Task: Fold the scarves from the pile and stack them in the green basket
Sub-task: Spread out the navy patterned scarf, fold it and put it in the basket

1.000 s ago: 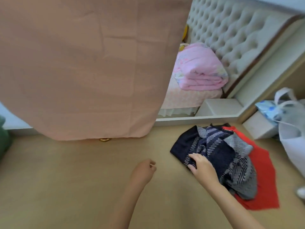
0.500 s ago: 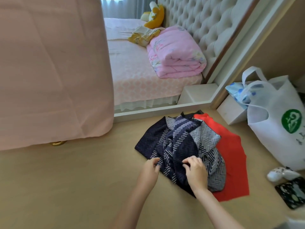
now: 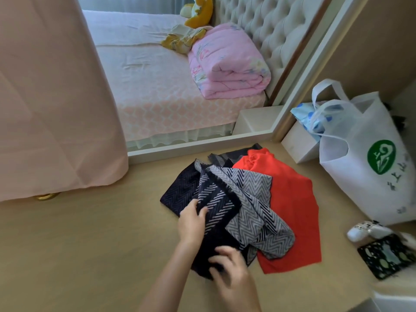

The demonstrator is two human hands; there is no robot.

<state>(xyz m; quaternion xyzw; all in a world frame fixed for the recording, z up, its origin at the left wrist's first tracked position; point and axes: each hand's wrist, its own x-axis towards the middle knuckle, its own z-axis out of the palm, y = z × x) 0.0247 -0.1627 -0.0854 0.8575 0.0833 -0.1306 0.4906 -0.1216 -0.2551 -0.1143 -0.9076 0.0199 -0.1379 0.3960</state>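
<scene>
A pile of scarves lies on the tan floor in front of the bed. On top is a navy and white chevron scarf (image 3: 216, 199), crumpled, with a grey zigzag part (image 3: 254, 212) spilling right. Under it a red scarf (image 3: 290, 199) lies spread flat. My left hand (image 3: 192, 224) pinches the navy scarf's left edge. My right hand (image 3: 229, 269), blurred, grips the scarf's dark near end. The green basket is out of view.
A pink curtain (image 3: 51, 97) hangs at the left down to the floor. The bed (image 3: 153, 86) with a folded pink quilt (image 3: 227, 64) stands behind the pile. A white tote bag (image 3: 369, 158) stands at the right, with a dark patterned pouch (image 3: 387, 255) near it.
The view has swung right, so the curtain fills less of it. My left hand has come onto the navy scarf, and my right hand has slid nearer along its dark end.
</scene>
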